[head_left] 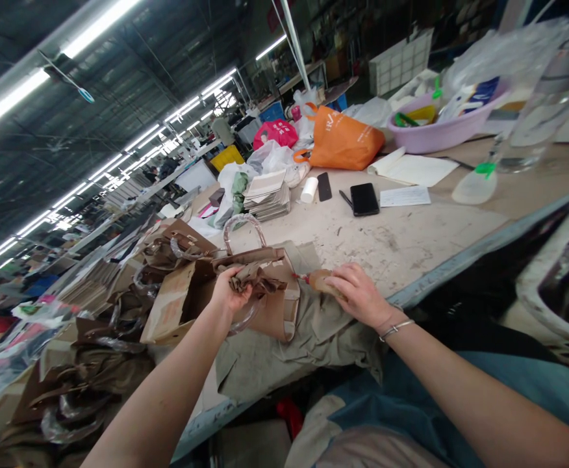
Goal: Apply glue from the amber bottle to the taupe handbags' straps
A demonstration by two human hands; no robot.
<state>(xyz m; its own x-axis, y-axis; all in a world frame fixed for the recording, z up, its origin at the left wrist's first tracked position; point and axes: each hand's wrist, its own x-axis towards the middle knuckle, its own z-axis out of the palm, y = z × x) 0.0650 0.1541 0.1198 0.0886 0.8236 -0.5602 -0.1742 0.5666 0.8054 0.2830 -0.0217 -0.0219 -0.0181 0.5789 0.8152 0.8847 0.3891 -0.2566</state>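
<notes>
A brown handbag (275, 314) with plastic-wrapped handles lies on its side on a grey-green cloth (318, 331) at the table's near edge. Crumpled brown lining fabric (265, 278) bunches out at the bag's upper side, and my left hand (230, 294) is closed on it. In my right hand (357, 291) is a small squeeze bottle (324, 282) of amber colour with a reddish tip. That tip points left and reaches the bag's right edge; whether it touches is too small to tell. My right fingers wrap round the bottle's body.
Several more brown bags (97, 364) crowd the table's left side. Farther back are a stack of grey-beige pieces (267, 195), a black phone (364, 199), an orange bag (345, 140) and a purple basin (430, 138). A clear green-topped bottle (477, 185) stands right. A white basket (542, 286) is beside the table.
</notes>
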